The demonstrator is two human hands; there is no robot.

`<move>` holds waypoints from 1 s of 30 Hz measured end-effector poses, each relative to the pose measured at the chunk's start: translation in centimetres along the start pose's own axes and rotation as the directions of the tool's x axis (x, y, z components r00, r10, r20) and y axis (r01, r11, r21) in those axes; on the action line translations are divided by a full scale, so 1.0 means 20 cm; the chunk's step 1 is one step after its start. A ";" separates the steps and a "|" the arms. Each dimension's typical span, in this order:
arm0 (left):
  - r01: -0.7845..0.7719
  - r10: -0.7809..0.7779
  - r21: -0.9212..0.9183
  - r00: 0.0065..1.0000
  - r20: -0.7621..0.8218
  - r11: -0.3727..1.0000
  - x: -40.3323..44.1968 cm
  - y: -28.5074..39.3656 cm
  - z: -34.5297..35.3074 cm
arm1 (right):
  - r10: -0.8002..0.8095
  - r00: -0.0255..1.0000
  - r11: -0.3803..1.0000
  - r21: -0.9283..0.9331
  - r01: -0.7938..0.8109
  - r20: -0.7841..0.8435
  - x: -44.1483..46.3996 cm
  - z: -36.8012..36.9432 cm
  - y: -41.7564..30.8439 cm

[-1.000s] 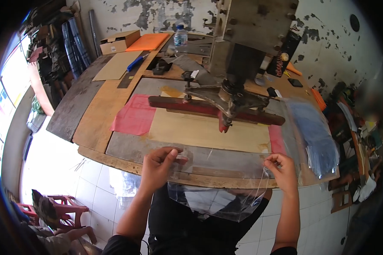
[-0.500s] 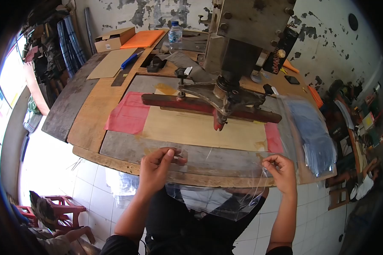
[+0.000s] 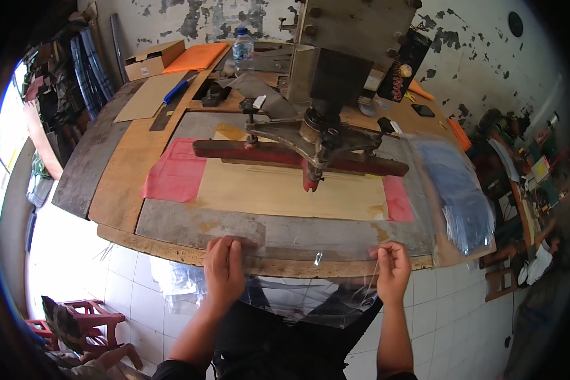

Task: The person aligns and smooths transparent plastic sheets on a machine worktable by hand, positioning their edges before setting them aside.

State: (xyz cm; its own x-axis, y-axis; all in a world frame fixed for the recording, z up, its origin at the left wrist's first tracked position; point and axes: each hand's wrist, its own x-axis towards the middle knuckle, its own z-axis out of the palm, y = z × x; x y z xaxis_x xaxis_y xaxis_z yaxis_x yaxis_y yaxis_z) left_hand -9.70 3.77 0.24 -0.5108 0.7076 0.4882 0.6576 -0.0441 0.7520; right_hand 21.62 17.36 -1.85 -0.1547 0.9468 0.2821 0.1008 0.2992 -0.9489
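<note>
Two grips, left hand (image 3: 223, 272) and right hand (image 3: 392, 271): clear sheet (image 3: 307, 288) pinched by fingertips
Sheet: seemingly being spread; even tension called for

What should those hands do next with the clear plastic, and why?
Probably ease the clear plastic forward onto the yellowish sheet: the left hand and right hand pinch it near the front edge of the table, part of it hangs below that edge, and the yellowish sheet lies ahead, beneath the bar.
</note>
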 end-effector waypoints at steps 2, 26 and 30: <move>-0.062 0.065 0.058 0.997 -0.046 0.996 -0.07 -0.02 0.02 | -0.044 0.998 0.998 -0.053 0.041 -0.048 -0.07 0.00 0.04; -0.192 0.227 0.156 0.941 -0.251 0.969 -0.13 -0.13 0.00 | -0.395 0.914 0.890 -0.209 0.406 0.095 -0.10 -0.08 0.02; 0.181 -0.179 -0.042 0.983 0.034 0.983 0.14 0.11 -0.08 | -0.087 0.995 0.963 -0.251 0.095 0.042 0.16 -0.04 -0.29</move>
State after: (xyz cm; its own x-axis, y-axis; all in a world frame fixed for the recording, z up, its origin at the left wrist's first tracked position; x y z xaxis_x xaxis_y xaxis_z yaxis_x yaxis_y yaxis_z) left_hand -10.59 4.59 3.93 -0.6012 0.7277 0.3302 0.5308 0.0548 0.8457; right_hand 21.37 18.68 4.66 -0.2038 0.9113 0.3578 0.3294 0.4080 -0.8515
